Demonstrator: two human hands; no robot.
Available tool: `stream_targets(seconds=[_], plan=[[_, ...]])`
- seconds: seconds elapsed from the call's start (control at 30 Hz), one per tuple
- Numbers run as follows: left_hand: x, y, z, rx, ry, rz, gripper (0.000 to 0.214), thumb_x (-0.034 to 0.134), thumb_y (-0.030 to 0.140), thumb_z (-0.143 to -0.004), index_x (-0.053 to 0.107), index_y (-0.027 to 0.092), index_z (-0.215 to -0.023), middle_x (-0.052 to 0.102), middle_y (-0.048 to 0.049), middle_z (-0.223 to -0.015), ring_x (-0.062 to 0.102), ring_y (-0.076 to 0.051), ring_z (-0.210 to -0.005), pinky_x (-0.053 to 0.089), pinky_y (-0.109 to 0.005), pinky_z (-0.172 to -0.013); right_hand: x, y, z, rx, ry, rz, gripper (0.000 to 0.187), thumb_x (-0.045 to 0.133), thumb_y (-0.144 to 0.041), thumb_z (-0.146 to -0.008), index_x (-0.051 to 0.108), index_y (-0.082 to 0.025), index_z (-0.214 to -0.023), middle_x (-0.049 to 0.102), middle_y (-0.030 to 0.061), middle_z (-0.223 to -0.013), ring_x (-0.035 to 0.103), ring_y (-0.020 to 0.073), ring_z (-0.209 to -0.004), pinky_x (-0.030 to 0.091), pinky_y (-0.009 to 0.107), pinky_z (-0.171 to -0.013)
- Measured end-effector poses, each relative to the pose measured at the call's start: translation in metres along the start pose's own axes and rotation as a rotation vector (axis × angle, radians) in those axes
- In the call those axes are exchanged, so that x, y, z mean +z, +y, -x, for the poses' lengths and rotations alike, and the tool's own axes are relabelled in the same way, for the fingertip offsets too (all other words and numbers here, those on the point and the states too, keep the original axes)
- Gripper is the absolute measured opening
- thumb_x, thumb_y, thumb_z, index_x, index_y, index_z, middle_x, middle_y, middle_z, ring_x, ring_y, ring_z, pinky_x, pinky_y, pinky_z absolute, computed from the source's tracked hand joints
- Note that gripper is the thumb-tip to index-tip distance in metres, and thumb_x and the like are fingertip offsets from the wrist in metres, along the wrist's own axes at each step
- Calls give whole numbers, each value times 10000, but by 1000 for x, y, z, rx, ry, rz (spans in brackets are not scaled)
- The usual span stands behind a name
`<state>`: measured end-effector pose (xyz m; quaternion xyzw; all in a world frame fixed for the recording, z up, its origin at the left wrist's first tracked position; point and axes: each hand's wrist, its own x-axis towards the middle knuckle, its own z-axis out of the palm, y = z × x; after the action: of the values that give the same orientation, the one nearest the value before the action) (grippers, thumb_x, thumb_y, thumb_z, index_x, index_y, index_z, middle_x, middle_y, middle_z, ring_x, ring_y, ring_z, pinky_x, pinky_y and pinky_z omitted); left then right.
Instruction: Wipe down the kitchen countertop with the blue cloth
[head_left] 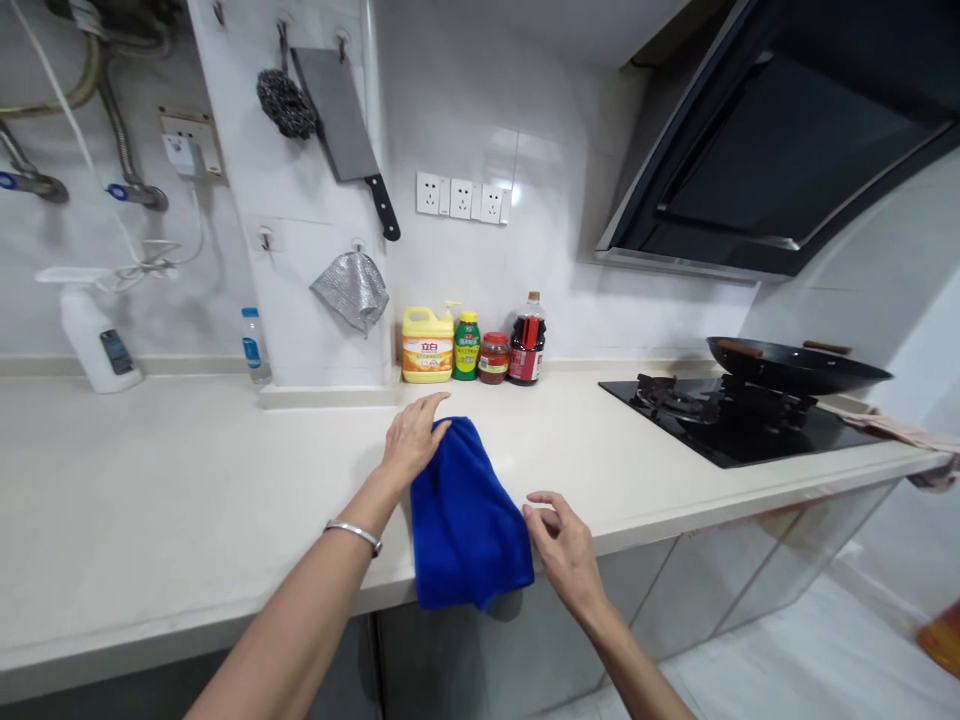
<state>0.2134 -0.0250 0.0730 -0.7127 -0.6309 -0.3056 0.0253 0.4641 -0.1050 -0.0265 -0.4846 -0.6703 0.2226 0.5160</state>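
Observation:
A blue cloth (466, 520) lies on the light countertop, its lower end reaching over the front edge. My left hand (411, 436) is at the cloth's upper left corner, thumb against the fabric and fingers stretched out apart from the thumb. Beside the cloth's right edge is my right hand (562, 545), fingers loosely bent, with a small gap between thumb and forefinger. It appears to hold nothing.
Along the wall stand a yellow detergent jug (427, 347), a green bottle (466, 348), a red jar (493, 359) and a dark sauce bottle (527, 345). A wok (795, 366) rests on the gas stove (720, 440) at right. A cleaver (341, 120) hangs at left.

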Motion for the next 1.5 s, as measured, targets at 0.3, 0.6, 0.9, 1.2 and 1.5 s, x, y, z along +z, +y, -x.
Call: stream_targets(seconds=[0.3,0.6,0.9,1.2,1.5], plan=[[-7,-90,30,-131,-259,-113,688,340,511,-915,317,148,-1499,388,-128,-1549,357,-265,-1435,281,-430,-1208,-7,5,-20,-400,-134,152,330,408,-264,-960,628,-236,-1206,666,101,-1262,635,225,-1175,545,398,-993],[-6,-145,59,-270,-375,-326,758,192,617,-913,222,186,-1536,165,-39,-1629,117,-280,-1516,139,-547,-1238,51,-25,-68,-629,-767,412,578,439,-456,-1005,350,-239,-1533,314,62,-1596,180,228,-1505,162,476,-1234],[-3,-147,56,-280,-413,-349,768,150,635,-910,156,213,-1551,112,16,-1641,67,-255,-1524,102,-519,-1250,101,8,-146,-377,-803,669,654,298,-539,-1016,269,-185,-1565,181,63,-1641,93,266,-1520,64,468,-1228],[-4,-148,55,-251,-396,-319,782,163,652,-910,178,200,-1549,130,-9,-1642,89,-274,-1520,121,-533,-1243,128,2,-173,-90,-685,841,771,249,-651,-981,192,-174,-1584,136,95,-1652,78,333,-1513,58,520,-1209],[-3,-148,53,-241,-409,-334,787,150,647,-910,157,190,-1551,107,-25,-1648,76,-285,-1520,107,-537,-1243,96,-18,-106,-191,-748,795,916,219,-791,-900,175,-188,-1589,104,121,-1653,42,358,-1513,34,557,-1202]])
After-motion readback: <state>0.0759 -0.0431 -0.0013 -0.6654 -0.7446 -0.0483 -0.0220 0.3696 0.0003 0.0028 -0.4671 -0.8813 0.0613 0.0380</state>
